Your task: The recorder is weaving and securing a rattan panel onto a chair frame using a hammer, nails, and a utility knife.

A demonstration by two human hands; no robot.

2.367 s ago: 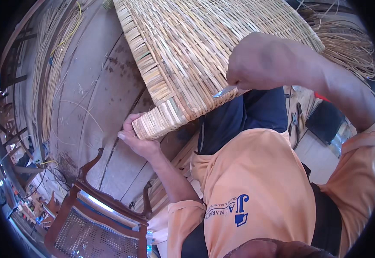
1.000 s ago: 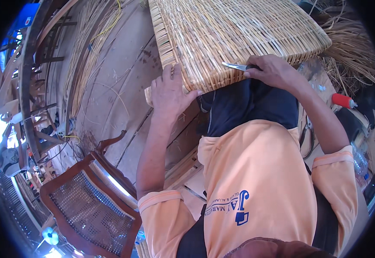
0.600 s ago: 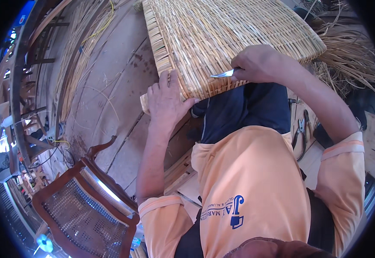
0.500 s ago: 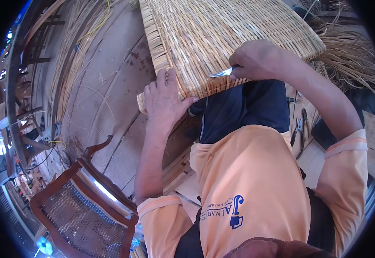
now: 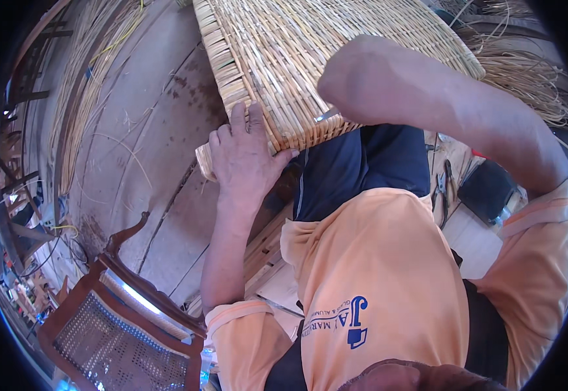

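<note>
A large panel of woven tan cane (image 5: 297, 58) rests across my lap, its near edge toward me. My left hand (image 5: 243, 151) lies over the panel's near left corner, fingers stretched out on top and thumb along the near edge. Above the near edge, my right hand (image 5: 355, 81) is closed round a knife whose short shiny blade (image 5: 327, 115) points left, its tip at the weave. The knife's handle is hidden inside the hand, and the raised wrist covers most of the fingers.
Pliers (image 5: 440, 195) lie on boards to my right, near a dark box (image 5: 487, 189). Loose cane strands (image 5: 525, 78) spread at the far right, and more long strands (image 5: 91, 85) lie at the far left. A wooden chair with a cane panel (image 5: 124, 339) stands at the near left.
My right hand has rolled over and moved slightly left, its elbow swinging outward, so less of the blade shows. The left hand keeps its hold at the corner while the whole view shifts a little.
</note>
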